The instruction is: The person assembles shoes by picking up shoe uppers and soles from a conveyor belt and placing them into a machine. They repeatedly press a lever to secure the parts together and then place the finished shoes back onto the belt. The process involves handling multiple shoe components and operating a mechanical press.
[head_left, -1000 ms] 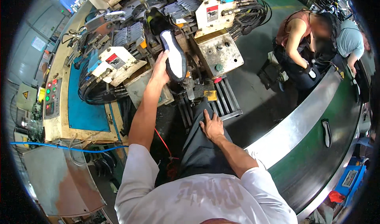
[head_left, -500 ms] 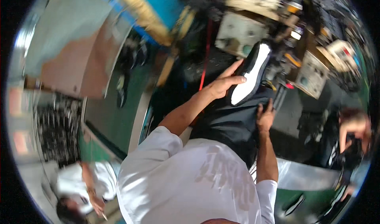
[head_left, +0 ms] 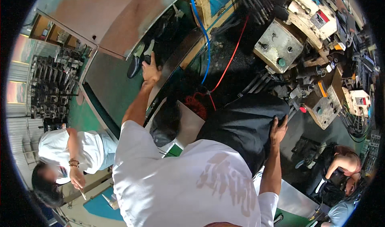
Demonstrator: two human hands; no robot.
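Shoe (head_left: 134, 65), black with a pale sole, lies on the green conveyor (head_left: 116, 90) just beside the left hand (head_left: 151, 70), whose fingers spread open near a 2nd shoe (head_left: 149, 50), while the right hand (head_left: 278, 129) rests open on the black-trousered thigh (head_left: 240, 125).

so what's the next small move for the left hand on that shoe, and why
Probably open the fingers and draw the left hand back. It lies on a dark shoe that looks already set on the green belt, beside another dark shoe. Whether the grip is closed cannot be told. The right hand rests on the dark trouser leg.
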